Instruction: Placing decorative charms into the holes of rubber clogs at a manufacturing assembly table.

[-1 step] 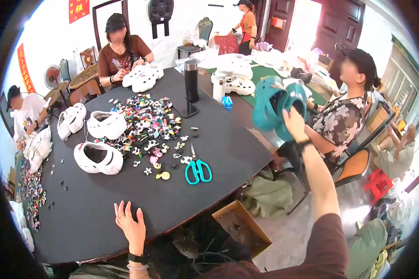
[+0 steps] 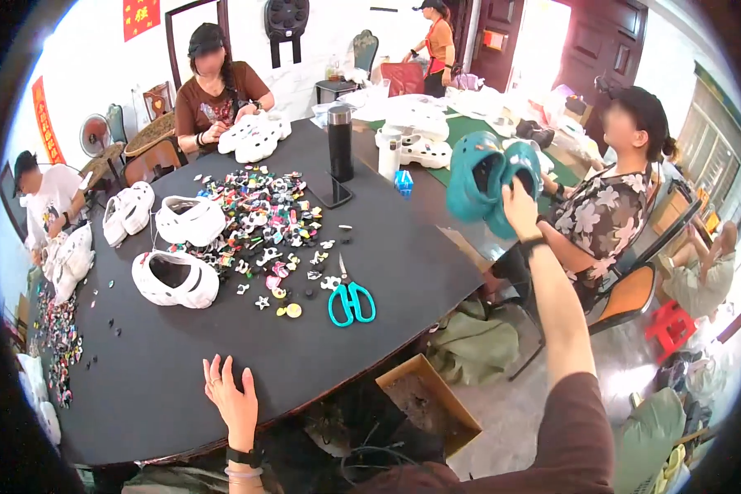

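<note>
The big black counter (image 2: 181, 387) fills most of the view, and it is round at the near edge. People sit around it, and one in a flowered shirt (image 2: 601, 222) sits at the right side.

The right hand (image 2: 520, 198) is stretched far out and up, past the counter's right edge. Its grip is closed on a pair of teal clogs (image 2: 486, 185), pinching them together at the heel end so they hang toe down in the air. These clogs look like soft foam (the kind with holes on top), so I think they are light and a bit bendy, not easy to break and not very slippery. The thick heel rim or the strap looks like the best place to hold them, since the fingers can hook in there.

The left hand (image 2: 232, 399) lies flat on the counter near the front edge, fingers spread. Its grip is open and holds nothing.

White clogs (image 2: 175, 280) sit on the left part of the counter. A bright pile of little shoe charms (image 2: 263, 210) lies in the middle. Teal scissors (image 2: 351, 303) rest just past the charms, well apart from the left hand. A tall dark bottle (image 2: 340, 142) stands at the far side.
</note>
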The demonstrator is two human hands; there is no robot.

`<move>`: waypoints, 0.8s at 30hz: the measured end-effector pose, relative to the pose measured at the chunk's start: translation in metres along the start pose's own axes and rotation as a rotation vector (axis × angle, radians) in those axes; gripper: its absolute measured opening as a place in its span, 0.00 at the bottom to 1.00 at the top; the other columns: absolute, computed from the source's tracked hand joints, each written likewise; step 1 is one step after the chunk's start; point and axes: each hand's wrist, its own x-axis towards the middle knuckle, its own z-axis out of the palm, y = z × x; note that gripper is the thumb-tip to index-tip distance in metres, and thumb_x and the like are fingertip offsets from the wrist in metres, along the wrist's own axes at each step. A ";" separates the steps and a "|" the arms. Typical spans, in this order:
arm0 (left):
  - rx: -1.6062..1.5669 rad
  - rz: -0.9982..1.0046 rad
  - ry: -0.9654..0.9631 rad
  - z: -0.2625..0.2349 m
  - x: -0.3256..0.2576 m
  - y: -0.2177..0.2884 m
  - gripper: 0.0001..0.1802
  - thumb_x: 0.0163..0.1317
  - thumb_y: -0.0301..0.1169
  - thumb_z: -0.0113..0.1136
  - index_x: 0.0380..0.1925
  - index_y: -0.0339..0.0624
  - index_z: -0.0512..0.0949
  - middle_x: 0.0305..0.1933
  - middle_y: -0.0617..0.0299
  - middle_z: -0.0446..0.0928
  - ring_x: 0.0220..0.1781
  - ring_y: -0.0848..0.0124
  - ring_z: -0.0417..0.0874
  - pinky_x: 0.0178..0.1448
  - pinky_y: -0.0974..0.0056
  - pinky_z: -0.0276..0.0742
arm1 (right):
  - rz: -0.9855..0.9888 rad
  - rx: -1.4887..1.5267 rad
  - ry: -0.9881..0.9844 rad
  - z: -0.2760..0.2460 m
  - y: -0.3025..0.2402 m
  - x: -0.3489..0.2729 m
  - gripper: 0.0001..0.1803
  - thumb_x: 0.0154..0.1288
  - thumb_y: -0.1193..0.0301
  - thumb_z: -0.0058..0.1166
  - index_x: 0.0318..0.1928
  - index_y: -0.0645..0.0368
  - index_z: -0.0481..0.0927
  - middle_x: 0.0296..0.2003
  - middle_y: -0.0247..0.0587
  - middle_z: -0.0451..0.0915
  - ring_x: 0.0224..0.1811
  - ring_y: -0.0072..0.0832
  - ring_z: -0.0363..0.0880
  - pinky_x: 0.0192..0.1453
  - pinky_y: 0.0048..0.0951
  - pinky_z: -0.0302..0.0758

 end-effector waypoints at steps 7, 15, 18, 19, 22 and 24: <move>-0.003 0.017 0.034 0.002 0.001 -0.006 0.21 0.59 0.36 0.54 0.51 0.39 0.70 0.60 0.51 0.65 0.67 0.54 0.58 0.65 0.51 0.52 | -0.482 0.221 -0.088 0.064 -0.126 -0.052 0.13 0.64 0.67 0.38 0.39 0.55 0.78 0.32 0.42 0.79 0.37 0.38 0.78 0.39 0.44 0.73; -0.129 -0.021 -0.053 -0.004 0.009 -0.022 0.34 0.56 0.36 0.57 0.60 0.31 0.59 0.58 0.41 0.65 0.64 0.49 0.62 0.63 0.52 0.56 | -0.525 0.539 -0.443 0.019 -0.241 -0.203 0.20 0.56 0.60 0.55 0.48 0.55 0.74 0.47 0.42 0.71 0.49 0.41 0.71 0.52 0.39 0.66; -0.480 -0.139 -0.209 -0.024 0.016 -0.027 0.37 0.57 0.36 0.58 0.63 0.34 0.54 0.58 0.46 0.67 0.63 0.55 0.65 0.65 0.58 0.57 | -0.491 0.406 -0.459 0.016 -0.234 -0.226 0.28 0.54 0.57 0.57 0.52 0.58 0.70 0.53 0.45 0.65 0.55 0.44 0.65 0.56 0.43 0.61; -0.461 -0.162 -0.195 -0.035 0.021 -0.026 0.37 0.57 0.36 0.58 0.63 0.34 0.54 0.58 0.46 0.67 0.63 0.55 0.65 0.65 0.58 0.57 | -0.539 0.387 -0.417 0.020 -0.231 -0.232 0.30 0.54 0.56 0.57 0.53 0.60 0.69 0.54 0.47 0.64 0.56 0.43 0.63 0.58 0.43 0.58; -0.389 -0.010 -0.159 -0.078 0.051 -0.014 0.38 0.57 0.35 0.58 0.64 0.38 0.53 0.57 0.48 0.69 0.61 0.58 0.67 0.65 0.58 0.58 | -0.531 0.396 -0.430 0.023 -0.230 -0.236 0.30 0.55 0.55 0.56 0.54 0.59 0.69 0.56 0.46 0.64 0.56 0.42 0.63 0.59 0.42 0.57; -0.330 0.043 -0.117 -0.094 0.080 -0.004 0.37 0.57 0.34 0.58 0.64 0.38 0.54 0.57 0.48 0.69 0.60 0.56 0.68 0.64 0.58 0.59 | -0.541 0.379 -0.409 0.022 -0.234 -0.239 0.29 0.55 0.55 0.55 0.54 0.58 0.70 0.55 0.46 0.65 0.55 0.42 0.64 0.59 0.41 0.58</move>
